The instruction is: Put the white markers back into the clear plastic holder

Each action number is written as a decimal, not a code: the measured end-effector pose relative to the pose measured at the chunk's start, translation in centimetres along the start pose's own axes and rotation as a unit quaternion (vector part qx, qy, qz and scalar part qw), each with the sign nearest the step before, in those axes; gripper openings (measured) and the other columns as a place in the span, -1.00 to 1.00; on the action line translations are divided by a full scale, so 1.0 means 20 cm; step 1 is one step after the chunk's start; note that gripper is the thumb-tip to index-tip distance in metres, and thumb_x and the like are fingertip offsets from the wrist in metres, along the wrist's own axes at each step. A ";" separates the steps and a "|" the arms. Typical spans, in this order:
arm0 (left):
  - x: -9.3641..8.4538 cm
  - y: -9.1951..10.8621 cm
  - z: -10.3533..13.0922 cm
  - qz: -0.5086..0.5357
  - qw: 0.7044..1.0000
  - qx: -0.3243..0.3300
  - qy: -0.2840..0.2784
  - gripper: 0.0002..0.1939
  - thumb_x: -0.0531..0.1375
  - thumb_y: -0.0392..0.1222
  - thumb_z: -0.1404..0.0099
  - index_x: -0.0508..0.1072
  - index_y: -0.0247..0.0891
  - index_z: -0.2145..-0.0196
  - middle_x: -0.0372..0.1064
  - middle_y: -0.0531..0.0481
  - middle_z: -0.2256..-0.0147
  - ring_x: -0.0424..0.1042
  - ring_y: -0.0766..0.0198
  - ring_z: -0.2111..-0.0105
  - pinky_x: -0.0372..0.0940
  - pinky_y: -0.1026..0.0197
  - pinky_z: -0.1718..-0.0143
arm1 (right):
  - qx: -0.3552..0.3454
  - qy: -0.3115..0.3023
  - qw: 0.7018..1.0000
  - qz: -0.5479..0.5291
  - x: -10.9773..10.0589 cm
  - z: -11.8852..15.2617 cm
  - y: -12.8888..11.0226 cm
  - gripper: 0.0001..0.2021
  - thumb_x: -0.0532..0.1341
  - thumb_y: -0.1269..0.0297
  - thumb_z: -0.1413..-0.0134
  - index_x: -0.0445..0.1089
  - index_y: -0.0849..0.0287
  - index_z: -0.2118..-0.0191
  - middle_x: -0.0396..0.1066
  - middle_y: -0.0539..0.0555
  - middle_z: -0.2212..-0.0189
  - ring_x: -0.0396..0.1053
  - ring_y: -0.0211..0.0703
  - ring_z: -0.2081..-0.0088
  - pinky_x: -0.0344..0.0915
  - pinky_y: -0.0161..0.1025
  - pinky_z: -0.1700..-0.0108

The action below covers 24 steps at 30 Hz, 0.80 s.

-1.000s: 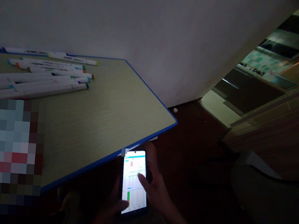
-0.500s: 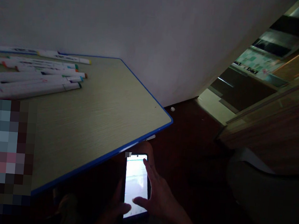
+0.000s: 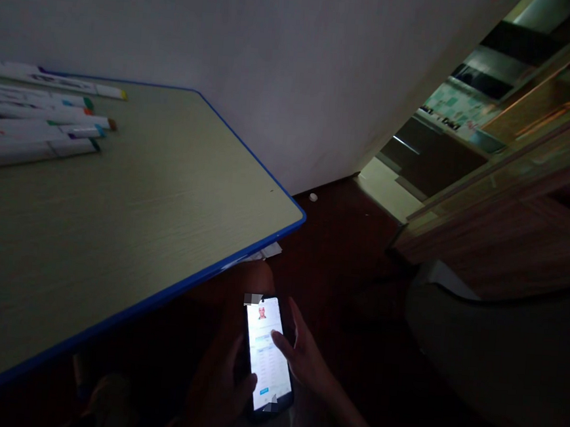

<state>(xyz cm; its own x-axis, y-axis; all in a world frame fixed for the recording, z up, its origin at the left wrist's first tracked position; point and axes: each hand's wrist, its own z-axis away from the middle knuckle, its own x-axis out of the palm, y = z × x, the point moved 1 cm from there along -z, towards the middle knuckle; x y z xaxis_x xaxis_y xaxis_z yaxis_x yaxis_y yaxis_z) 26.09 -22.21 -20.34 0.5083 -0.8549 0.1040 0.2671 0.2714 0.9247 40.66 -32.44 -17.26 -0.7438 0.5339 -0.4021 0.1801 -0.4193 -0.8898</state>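
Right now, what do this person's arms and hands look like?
The right hand and left hand look ungloved. The slender right forearm shows no sleeve, watch or cable; on the left, it is too dark to tell.

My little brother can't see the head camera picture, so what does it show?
A glowing phone is held in a person's left hand, and the right hand has its thumb over the screen. Beyond them, on the left, white markers lie on a pale, blue-edged table in a dim room.
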 end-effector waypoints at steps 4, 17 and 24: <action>-0.05 0.01 0.01 -0.112 0.993 -0.018 0.033 -0.37 0.14 -0.01 -0.03 0.20 -0.29 -0.05 0.16 -0.24 -0.08 0.13 -0.07 -0.07 0.00 -0.06 -0.08 | -0.013 -0.026 1.000 -0.007 0.00 -0.01 -0.02 -0.46 0.07 0.14 -0.06 -0.02 0.18 -0.15 0.26 0.19 0.00 0.24 -0.05 0.00 0.22 -0.08 0.02; -0.05 0.01 0.01 -0.129 0.991 -0.011 0.037 -0.38 0.11 -0.02 -0.03 0.21 -0.35 -0.04 0.21 -0.26 -0.04 0.20 -0.05 -0.03 0.10 -0.03 -0.03 | -0.012 -0.174 0.985 -0.003 -0.10 0.04 -0.13 -0.27 0.31 0.35 0.28 0.07 0.12 -0.11 0.21 0.11 -0.04 0.14 -0.03 -0.06 0.09 -0.05 -0.08; -0.05 0.04 0.03 -0.145 0.989 -0.014 0.036 -0.40 0.12 -0.01 -0.05 0.21 -0.28 -0.04 0.22 -0.18 -0.04 0.20 -0.01 -0.03 0.11 0.03 -0.04 | 0.053 -0.049 0.994 0.081 0.03 0.08 -0.06 -0.26 0.30 0.22 0.25 0.01 0.10 -0.11 0.32 0.13 0.07 0.31 -0.01 0.11 0.28 -0.07 0.14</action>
<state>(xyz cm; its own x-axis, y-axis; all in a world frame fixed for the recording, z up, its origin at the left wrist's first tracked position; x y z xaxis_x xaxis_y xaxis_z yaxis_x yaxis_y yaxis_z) 25.40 -21.35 -19.47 0.4642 -0.8649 -0.1907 0.4323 0.0333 0.9011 38.95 -32.86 -16.05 -0.7703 0.3816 -0.5109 0.2373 -0.5721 -0.7851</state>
